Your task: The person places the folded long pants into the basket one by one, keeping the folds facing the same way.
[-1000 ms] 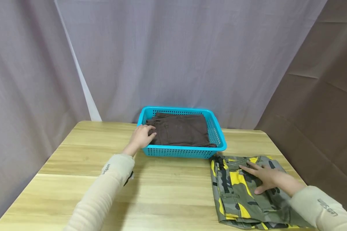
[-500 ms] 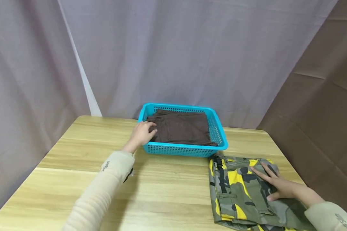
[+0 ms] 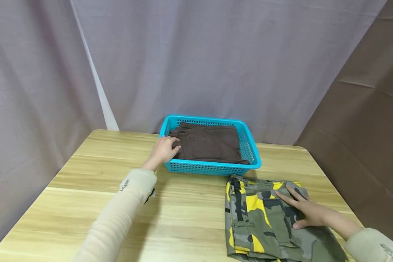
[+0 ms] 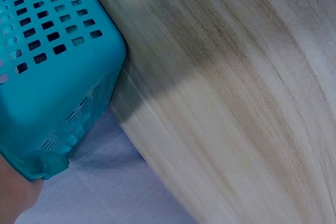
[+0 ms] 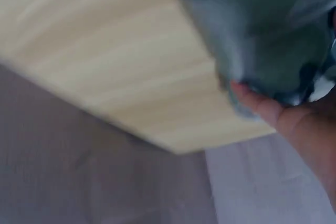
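Observation:
My left hand lies over the left rim of a turquoise plastic basket, its fingers bent inward beside folded dark brown trousers. In the left wrist view, part of that hand meets the lip of the basket. Folded camouflage trousers, in grey, green, black and yellow, lie on the table at front right. On top of them rests my right hand, fingers spread. The right wrist view is blurred; it shows the right hand against the camouflage cloth.
A light wooden table carries everything. Grey curtain hangs right behind the basket, and a brown cloth borders the table on the right.
The camouflage trousers have slid left with my right hand on them, after that hand first shifted right across the cloth. My left hand has stayed at the basket's rim.

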Available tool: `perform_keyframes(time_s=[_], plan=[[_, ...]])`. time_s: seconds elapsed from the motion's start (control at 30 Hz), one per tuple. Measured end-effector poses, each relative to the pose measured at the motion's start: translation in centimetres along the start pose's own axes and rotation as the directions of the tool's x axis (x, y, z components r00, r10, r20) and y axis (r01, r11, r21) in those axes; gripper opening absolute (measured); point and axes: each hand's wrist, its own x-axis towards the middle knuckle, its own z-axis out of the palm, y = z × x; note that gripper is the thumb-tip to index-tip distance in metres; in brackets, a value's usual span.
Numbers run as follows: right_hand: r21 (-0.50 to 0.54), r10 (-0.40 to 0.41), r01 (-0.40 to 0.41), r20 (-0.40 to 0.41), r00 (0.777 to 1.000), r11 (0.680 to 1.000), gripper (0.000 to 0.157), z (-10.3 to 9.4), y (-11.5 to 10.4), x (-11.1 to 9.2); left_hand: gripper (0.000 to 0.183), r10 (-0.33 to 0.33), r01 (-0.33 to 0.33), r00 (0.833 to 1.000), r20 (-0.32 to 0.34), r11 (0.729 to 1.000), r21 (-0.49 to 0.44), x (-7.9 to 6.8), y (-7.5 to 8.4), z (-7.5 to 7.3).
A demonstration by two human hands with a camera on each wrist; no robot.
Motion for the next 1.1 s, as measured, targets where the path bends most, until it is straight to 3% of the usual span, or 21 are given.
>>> perform_keyframes(time_s=[0.07, 0.17, 0.27, 0.4, 0.5, 0.67, 0.77, 0.9, 1.1], plan=[[-0.075, -0.080, 0.077, -0.029, 0.996, 0.994, 0.102, -0.7, 1.0, -1.4, 0.037, 0.013, -0.013, 1.000, 0.003, 1.000, -0.008, 0.1, 0.1, 0.1], [-0.198, -0.229, 0.208, -0.089, 0.969, 0.958, 0.101, -1.5, 2.6, -3.2, 0.036, 0.006, -0.006, 1.000, 0.000, 1.000, -0.016, 0.1, 0.1, 0.1], [-0.231, -0.304, 0.273, -0.112, 0.946, 0.934, 0.100, -1.6, 3.7, -3.9, 0.036, -0.005, 0.005, 1.000, -0.014, 1.000, -0.017, 0.1, -0.1, -0.2], [0.000, -0.253, 0.253, -0.031, 0.967, 0.967, 0.099, -0.9, 4.3, -3.6, 0.036, -0.004, 0.004, 1.000, -0.004, 1.000, -0.007, 0.0, -0.2, -0.4], [0.162, -0.219, 0.214, 0.009, 0.976, 0.963, 0.103, -0.4, 4.2, -3.7, 0.037, 0.007, -0.007, 1.000, 0.011, 1.000, -0.010, 0.1, 0.1, -0.3], [0.142, -0.241, 0.241, -0.019, 0.970, 0.960, 0.102, 0.4, 3.5, -3.1, 0.036, 0.018, -0.018, 1.000, -0.019, 1.000, -0.008, 0.1, 0.2, 0.0], [0.021, -0.254, 0.257, -0.081, 0.964, 0.966, 0.100, 0.8, 2.8, -2.4, 0.036, 0.023, -0.023, 0.999, -0.024, 1.000, -0.003, 0.1, 0.3, 0.0], [-0.174, -0.285, 0.257, -0.158, 0.946, 0.951, 0.103, 1.2, 1.9, -1.4, 0.037, 0.018, -0.018, 1.000, -0.014, 1.000, -0.006, 0.0, 0.3, 0.0], [-0.259, -0.261, 0.213, -0.166, 0.951, 0.942, 0.106, 1.5, 0.3, 0.2, 0.037, 0.014, -0.015, 1.000, -0.016, 1.000, -0.019, 0.0, 0.2, 0.1]])
